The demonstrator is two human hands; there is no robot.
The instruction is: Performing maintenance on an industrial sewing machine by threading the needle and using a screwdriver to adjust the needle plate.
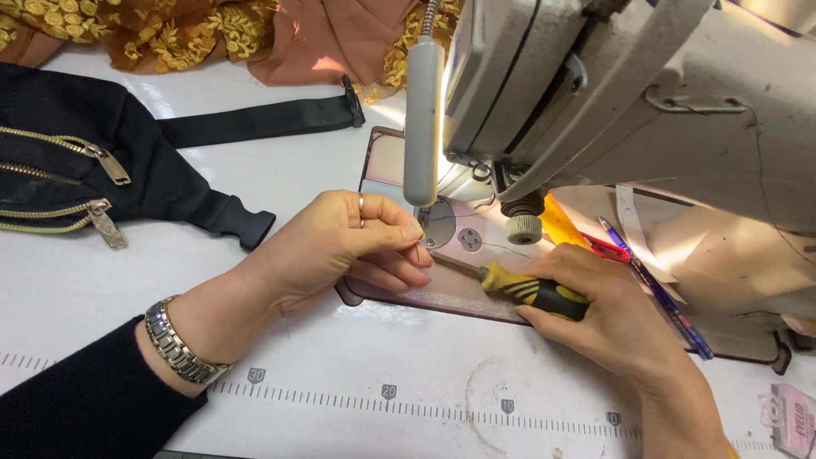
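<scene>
Left hand (pixel 340 242) pinches something tiny, likely the needle, steadying it | right hand (pixel 608 314) grips yellow-black screwdriver (pixel 527 291), tip angled toward the sewing machine's (pixel 612 93) needle area

— What is happening at the sewing machine (pixel 629 93)?

— The left hand (pixel 340 246), ring on one finger and a metal watch (pixel 177 347) at the wrist, pinches something too small to make out beside the needle plate (pixel 439 224). The right hand (pixel 608 319) grips a yellow-and-black screwdriver (pixel 531 291), its shaft lying flat and pointing towards the plate.

— And around them?

— A slim grey lamp (pixel 422 119) hangs over the needle area. On the white desk (pixel 340 416), which has a printed ruler along its near edge, a black zipped waist bag (pixel 85 174) lies at left, brown fabric with gold embroidery (pixel 204 34) behind it. A blue pen (pixel 659 293) lies just beyond the right hand.
</scene>
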